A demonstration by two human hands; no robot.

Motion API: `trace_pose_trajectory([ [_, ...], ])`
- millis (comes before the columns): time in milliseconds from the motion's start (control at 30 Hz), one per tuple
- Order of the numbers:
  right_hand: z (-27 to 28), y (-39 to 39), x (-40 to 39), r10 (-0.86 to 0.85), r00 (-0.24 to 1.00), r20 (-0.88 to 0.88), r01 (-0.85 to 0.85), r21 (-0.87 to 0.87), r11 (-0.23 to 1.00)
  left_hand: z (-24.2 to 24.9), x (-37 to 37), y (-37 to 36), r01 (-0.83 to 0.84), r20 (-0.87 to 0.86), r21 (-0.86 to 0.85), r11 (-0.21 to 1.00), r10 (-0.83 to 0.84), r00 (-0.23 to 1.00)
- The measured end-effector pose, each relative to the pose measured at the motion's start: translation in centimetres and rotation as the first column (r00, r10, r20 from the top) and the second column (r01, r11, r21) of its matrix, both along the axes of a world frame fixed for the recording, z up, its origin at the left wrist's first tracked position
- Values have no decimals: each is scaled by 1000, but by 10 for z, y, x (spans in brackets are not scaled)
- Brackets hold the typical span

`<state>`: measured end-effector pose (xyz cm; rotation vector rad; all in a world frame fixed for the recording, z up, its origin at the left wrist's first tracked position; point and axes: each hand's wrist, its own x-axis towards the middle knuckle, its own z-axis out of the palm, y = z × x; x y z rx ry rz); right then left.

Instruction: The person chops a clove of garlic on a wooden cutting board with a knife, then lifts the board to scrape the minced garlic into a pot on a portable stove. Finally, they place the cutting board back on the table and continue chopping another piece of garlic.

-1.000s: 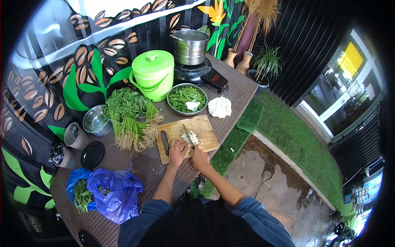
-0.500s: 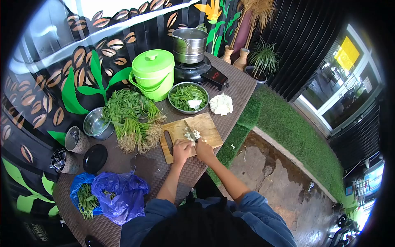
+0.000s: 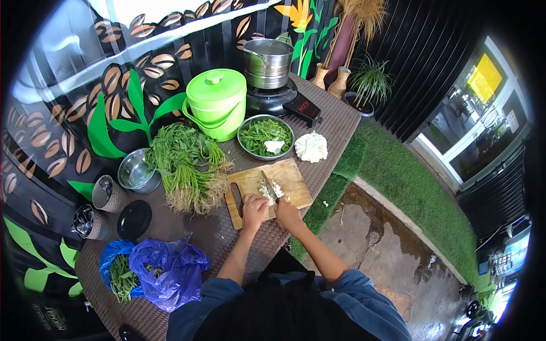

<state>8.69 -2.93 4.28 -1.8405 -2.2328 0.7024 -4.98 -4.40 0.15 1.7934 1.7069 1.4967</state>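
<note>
My right hand (image 3: 288, 215) grips the handle of a kitchen knife (image 3: 267, 184), its blade angled over the wooden cutting board (image 3: 293, 175). Beneath and beside the blade lie small chopped white pieces (image 3: 276, 188), too small to name for certain. Close to the blade on the left, my left hand (image 3: 254, 210) has its fingers curled together at the edge of those pieces. Behind the board stands a metal bowl of cut green leaves and stems (image 3: 265, 136) with a white scrap on top. A white, lumpy or crumpled thing (image 3: 311, 147) sits to the bowl's right.
A big bunch of rooted greens (image 3: 187, 170) lies left of the board. Behind are a lime-green lidded bucket (image 3: 215, 105) and a steel pot (image 3: 266, 68) on a stove (image 3: 270, 100). An empty-looking metal bowl (image 3: 139, 170), cutlery cups (image 3: 92, 221) and a purple plastic bag (image 3: 168, 273) are at left.
The whole view has shifted slightly to the right. The knife and both hands stay over the board, with the blade now a little steeper and the white pieces slightly more spread.
</note>
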Motion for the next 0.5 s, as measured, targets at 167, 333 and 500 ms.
trace_pose_trajectory([
  [167,-6,-27,-6,-82,997,-4,82,-51,995,-3,-1,1,4,9,-35,999,-4,1000],
  [333,-13,-13,-7,-84,996,-27,83,-27,996,-6,-1,0,-11,101,-116,993,23,995],
  [500,-4,-16,-5,-16,1000,-7,16,-12,1000,-7,-3,-3,-45,93,-142,989,59,994],
])
